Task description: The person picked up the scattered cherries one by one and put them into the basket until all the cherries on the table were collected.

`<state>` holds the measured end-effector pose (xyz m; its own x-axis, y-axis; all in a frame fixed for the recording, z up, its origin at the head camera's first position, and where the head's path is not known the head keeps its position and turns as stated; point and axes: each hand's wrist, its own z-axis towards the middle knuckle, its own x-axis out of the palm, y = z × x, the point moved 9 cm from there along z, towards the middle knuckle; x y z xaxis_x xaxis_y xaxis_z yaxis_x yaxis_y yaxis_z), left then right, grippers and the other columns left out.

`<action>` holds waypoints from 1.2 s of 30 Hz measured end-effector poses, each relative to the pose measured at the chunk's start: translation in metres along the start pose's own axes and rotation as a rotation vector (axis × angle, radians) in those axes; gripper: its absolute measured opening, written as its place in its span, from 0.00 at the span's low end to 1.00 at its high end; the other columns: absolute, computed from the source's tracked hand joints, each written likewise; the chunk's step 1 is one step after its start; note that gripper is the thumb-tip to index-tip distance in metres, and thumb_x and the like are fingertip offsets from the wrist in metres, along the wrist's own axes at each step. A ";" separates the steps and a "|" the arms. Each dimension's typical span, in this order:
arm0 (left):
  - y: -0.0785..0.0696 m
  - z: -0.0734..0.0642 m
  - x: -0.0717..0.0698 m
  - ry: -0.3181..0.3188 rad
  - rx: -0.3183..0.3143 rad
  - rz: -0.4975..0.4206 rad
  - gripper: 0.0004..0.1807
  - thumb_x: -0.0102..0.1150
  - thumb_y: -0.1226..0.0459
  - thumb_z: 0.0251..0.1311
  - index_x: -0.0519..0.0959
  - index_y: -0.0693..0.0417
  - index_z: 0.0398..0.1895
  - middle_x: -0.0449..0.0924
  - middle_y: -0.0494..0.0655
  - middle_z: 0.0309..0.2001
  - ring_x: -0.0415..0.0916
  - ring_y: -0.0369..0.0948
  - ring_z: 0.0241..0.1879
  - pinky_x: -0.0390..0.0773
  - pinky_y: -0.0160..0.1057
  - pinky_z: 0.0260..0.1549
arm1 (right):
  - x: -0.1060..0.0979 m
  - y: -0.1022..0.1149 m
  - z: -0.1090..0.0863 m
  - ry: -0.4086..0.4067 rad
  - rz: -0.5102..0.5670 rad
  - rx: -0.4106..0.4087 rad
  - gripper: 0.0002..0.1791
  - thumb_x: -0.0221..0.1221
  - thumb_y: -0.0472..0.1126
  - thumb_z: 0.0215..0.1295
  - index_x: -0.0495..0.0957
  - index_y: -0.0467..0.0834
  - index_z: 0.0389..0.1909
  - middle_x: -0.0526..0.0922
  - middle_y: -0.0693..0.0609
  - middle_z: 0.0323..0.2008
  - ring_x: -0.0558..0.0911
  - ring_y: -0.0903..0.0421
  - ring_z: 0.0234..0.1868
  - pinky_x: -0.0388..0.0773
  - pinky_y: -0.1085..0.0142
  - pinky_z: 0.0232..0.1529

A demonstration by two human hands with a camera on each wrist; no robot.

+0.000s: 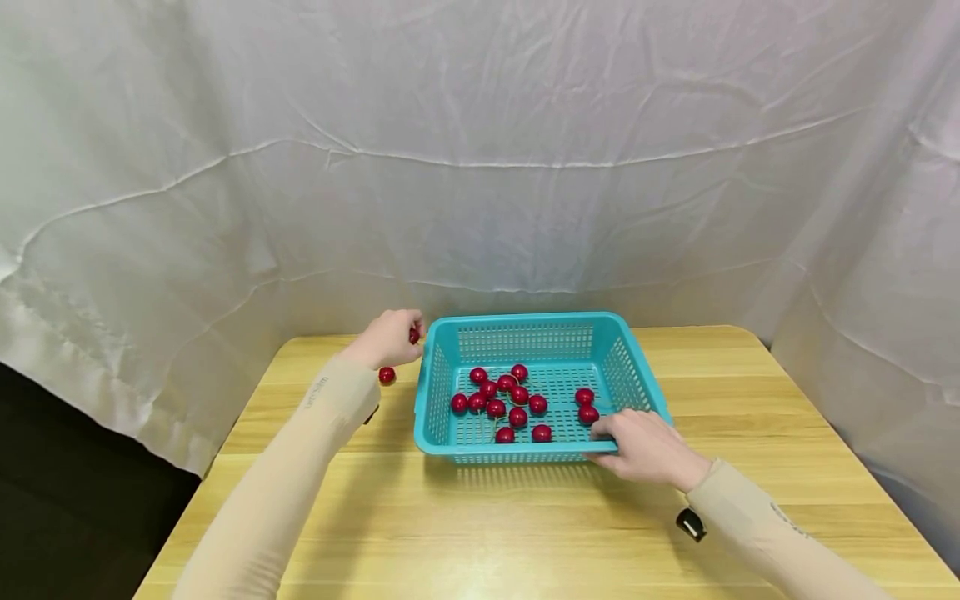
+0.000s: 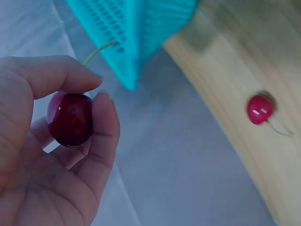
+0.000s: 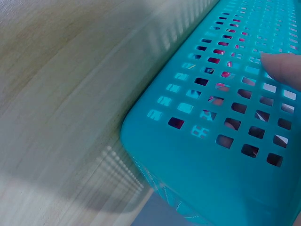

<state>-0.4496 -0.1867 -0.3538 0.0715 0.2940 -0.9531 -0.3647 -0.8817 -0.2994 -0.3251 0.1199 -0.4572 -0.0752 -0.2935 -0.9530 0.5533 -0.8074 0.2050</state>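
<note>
Just off the left side of the turquoise basket (image 1: 517, 448), my left hand (image 1: 386, 337) pinches a dark red cherry (image 2: 70, 120) between thumb and fingers. Its thin green stem points toward the basket in the left wrist view. My right hand (image 1: 651, 447) grips the basket's near wall by the right corner. The thumb (image 3: 284, 68) lies against the outside, and fingers show through the holes from inside. Several red cherries (image 1: 496, 408) lie on the basket's floor, mostly left of centre, with two cherries (image 1: 588, 414) close to the right fingers.
Another cherry (image 2: 260, 109) with a stem lies on the wooden table (image 1: 480, 533), left of the basket and below the left hand in the head view. Pale cloth (image 1: 525, 225) hangs behind the table and along its sides.
</note>
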 end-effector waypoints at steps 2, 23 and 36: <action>-0.009 0.004 -0.001 -0.006 0.000 -0.016 0.08 0.59 0.70 0.56 0.75 0.58 0.39 0.74 0.48 0.30 0.71 0.45 0.32 0.72 0.39 0.34 | 0.000 0.000 0.000 0.001 0.000 0.001 0.07 0.71 0.53 0.57 0.84 0.56 0.30 0.79 0.67 0.24 0.67 0.70 0.21 0.63 0.74 0.18; -0.095 0.036 0.021 0.021 0.119 -0.023 0.10 0.60 0.68 0.60 0.73 0.52 0.43 0.73 0.48 0.35 0.70 0.44 0.36 0.73 0.40 0.39 | -0.001 0.001 0.000 -0.007 -0.009 0.004 0.08 0.72 0.53 0.55 0.85 0.55 0.30 0.82 0.66 0.25 0.69 0.70 0.23 0.64 0.74 0.19; -0.136 0.043 0.051 0.095 0.176 -0.037 0.15 0.62 0.67 0.62 0.74 0.52 0.52 0.74 0.48 0.41 0.71 0.43 0.38 0.75 0.39 0.39 | -0.004 0.003 0.000 -0.017 -0.011 -0.013 0.07 0.72 0.52 0.56 0.84 0.56 0.29 0.80 0.66 0.24 0.69 0.70 0.22 0.65 0.74 0.19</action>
<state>-0.4366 -0.0361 -0.3603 0.1722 0.2813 -0.9440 -0.5165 -0.7902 -0.3297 -0.3235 0.1186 -0.4529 -0.0955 -0.2940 -0.9510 0.5633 -0.8037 0.1919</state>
